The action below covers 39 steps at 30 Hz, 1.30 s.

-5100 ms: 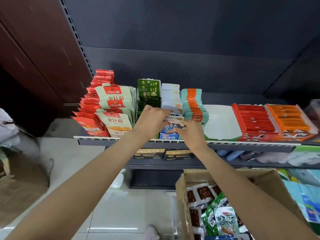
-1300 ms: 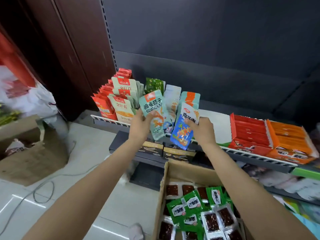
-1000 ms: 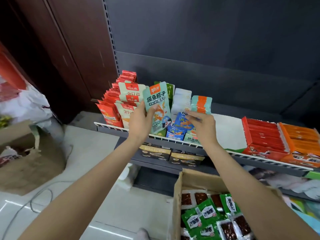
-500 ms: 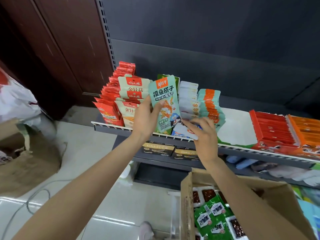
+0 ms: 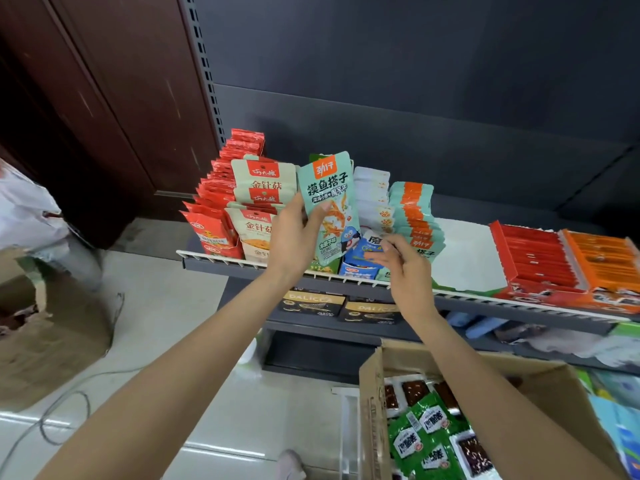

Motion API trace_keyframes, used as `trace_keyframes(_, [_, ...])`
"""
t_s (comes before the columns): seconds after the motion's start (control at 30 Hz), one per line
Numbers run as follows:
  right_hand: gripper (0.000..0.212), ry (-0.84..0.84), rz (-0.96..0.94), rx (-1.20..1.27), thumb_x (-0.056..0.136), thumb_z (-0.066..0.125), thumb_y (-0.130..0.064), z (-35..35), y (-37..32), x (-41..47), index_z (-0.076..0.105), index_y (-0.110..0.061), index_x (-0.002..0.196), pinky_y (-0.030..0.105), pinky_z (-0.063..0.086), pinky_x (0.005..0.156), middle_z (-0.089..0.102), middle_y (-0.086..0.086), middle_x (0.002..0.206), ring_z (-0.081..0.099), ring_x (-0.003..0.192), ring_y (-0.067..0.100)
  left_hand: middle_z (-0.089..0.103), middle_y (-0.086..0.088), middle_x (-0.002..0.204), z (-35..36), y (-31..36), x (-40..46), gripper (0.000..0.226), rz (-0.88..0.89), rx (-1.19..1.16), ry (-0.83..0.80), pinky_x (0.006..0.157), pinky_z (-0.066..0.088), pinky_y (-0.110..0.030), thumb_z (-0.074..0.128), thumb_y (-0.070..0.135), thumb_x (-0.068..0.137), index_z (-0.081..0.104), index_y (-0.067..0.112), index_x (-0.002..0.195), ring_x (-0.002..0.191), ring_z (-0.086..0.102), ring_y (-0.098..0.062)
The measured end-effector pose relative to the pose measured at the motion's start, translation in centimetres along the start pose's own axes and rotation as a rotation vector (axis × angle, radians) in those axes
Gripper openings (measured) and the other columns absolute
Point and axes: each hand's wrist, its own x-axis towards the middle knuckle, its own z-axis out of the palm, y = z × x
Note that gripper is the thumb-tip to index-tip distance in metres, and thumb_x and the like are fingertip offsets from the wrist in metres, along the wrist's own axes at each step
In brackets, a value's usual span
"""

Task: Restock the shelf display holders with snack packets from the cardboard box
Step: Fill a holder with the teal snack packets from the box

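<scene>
The left hand (image 5: 294,237) pinches a mint-green packet (image 5: 329,206) between thumb on its printed face and fingers behind it, holding it upright above the front edge of the shelf (image 5: 346,277). The wrist is bent back, and the bare forearm runs down to the lower left. The packet stands in front of a green row of packets, between the beige packets (image 5: 258,216) and the white row (image 5: 372,195).

The right hand (image 5: 405,268) has its fingers loosely curled, the tips touching a blue packet (image 5: 363,251) that lies tilted at the front of the white row; whether they actually grip it I cannot tell. Its wrist is straight, and the forearm slopes down to the lower right, crossing over the cardboard box (image 5: 370,403).

The box sits below the shelf's front edge, open, with green packets (image 5: 426,438) and dark brown ones (image 5: 412,391) inside. Farther along the shelf toward its right end are a bare white patch, then a red tray (image 5: 533,261) and an orange tray (image 5: 602,261) of flat packs. Red packets (image 5: 216,216) fill the left end.
</scene>
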Motion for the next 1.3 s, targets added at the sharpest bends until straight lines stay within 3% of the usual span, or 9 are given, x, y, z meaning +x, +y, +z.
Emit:
trace_keyframes(0.07, [0.017, -0.013, -0.013, 0.009, 0.097, 0.041, -0.029, 0.1, 0.3, -0.4, 0.048, -0.042, 0.090, 0.022, 0.052, 0.081, 0.067, 0.004, 0.098, 0.067, 0.100, 0.007, 0.067, 0.001, 0.115, -0.1, 0.0, 0.0, 0.030, 0.000, -0.003, -0.002, 0.072, 0.058, -0.028, 0.051, 0.026, 0.097, 0.055, 0.009, 0.121, 0.095, 0.066, -0.009])
trace_keyframes(0.2, [0.031, -0.029, -0.032, -0.038, 0.098, 0.046, -0.010, 0.4, 0.9, 0.3, 0.046, -0.040, 0.087, 0.019, 0.047, 0.071, 0.064, 0.003, 0.096, 0.066, 0.102, 0.020, 0.066, 0.001, 0.115, -0.1, 0.1, -0.1, 0.029, -0.004, 0.006, -0.003, 0.071, 0.058, -0.027, 0.052, 0.026, 0.096, 0.055, 0.009, 0.120, 0.094, 0.066, -0.008])
trace_keyframes(0.37, [0.007, -0.019, -0.044, -0.045, 0.096, 0.050, -0.018, 0.2, 1.2, 0.6, 0.055, -0.023, 0.094, 0.041, 0.052, 0.075, 0.064, 0.003, 0.091, 0.065, 0.092, 0.028, 0.067, 0.000, 0.114, -0.4, 0.2, -0.1, 0.029, 0.000, -0.013, 0.001, 0.072, 0.058, -0.030, 0.051, 0.026, 0.097, 0.055, 0.009, 0.120, 0.094, 0.067, -0.010])
trace_keyframes(0.47, [0.003, -0.001, -0.100, -0.060, 0.093, 0.055, -0.013, 0.1, 0.3, 0.7, 0.055, -0.012, 0.090, 0.018, 0.039, 0.059, 0.060, 0.001, 0.081, 0.056, 0.072, 0.011, 0.068, 0.001, 0.110, -0.7, 0.2, 0.0, 0.026, 0.000, -0.028, 0.017, 0.073, 0.058, -0.030, 0.052, 0.026, 0.096, 0.056, 0.011, 0.117, 0.093, 0.066, -0.009])
trace_keyframes(0.57, [0.007, -0.093, -0.077, -0.188, 0.092, 0.057, -0.008, 0.5, 0.7, 0.6, 0.059, -0.003, 0.097, 0.013, 0.032, 0.056, 0.054, -0.007, 0.078, 0.046, 0.063, -0.002, 0.067, 0.004, 0.109, -0.9, 0.2, 0.1, 0.023, -0.012, -0.031, 0.009, 0.073, 0.057, -0.029, 0.052, 0.026, 0.096, 0.055, 0.014, 0.116, 0.092, 0.066, -0.006])
trace_keyframes(0.83, [0.019, -0.105, -0.012, -0.338, 0.087, 0.066, -0.016, 0.1, 0.5, 1.0, 0.064, -0.013, 0.106, 0.033, 0.053, 0.076, 0.070, 0.006, 0.096, 0.066, 0.086, 0.020, 0.068, 0.003, 0.109, -1.0, 0.1, 0.1, 0.026, -0.020, -0.013, -0.005, 0.075, 0.058, -0.035, 0.052, 0.026, 0.096, 0.055, 0.011, 0.118, 0.092, 0.067, -0.009])
trace_keyframes(1.0, [0.032, -0.178, -0.024, -0.611, 0.086, 0.062, 0.000, 0.6, 0.9, 1.9, 0.064, -0.005, 0.118, 0.030, 0.043, 0.093, 0.064, 0.013, 0.121, 0.060, 0.108, 0.028, 0.067, 0.005, 0.108, -1.3, 0.3, 0.4, 0.024, -0.007, -0.020, 0.002, 0.076, 0.058, -0.035, 0.052, 0.026, 0.096, 0.055, 0.013, 0.116, 0.093, 0.067, -0.009])
trace_keyframes(1.17, [0.025, -0.122, 0.177, -0.295, 0.090, 0.061, -0.011, 0.4, 1.6, 1.6, 0.066, 0.002, 0.110, 0.030, 0.049, 0.083, 0.071, 0.015, 0.103, 0.067, 0.096, 0.026, 0.067, 0.006, 0.105, -1.2, -0.2, 0.4, 0.024, -0.015, -0.002, -0.013, 0.074, 0.058, -0.037, 0.052, 0.027, 0.096, 0.055, 0.014, 0.115, 0.089, 0.067, -0.009])
trace_keyframes(1.3, [0.038, -0.195, 0.212, -0.498, 0.093, 0.057, -0.026, 1.1, 1.6, 2.1, 0.061, -0.001, 0.121, 0.033, 0.043, 0.071, 0.068, 0.021, 0.098, 0.063, 0.090, 0.032, 0.068, 0.003, 0.106, -1.1, -0.1, 0.7, 0.022, -0.016, 0.001, -0.012, 0.074, 0.058, -0.037, 0.053, 0.028, 0.096, 0.055, 0.014, 0.113, 0.090, 0.067, -0.009])
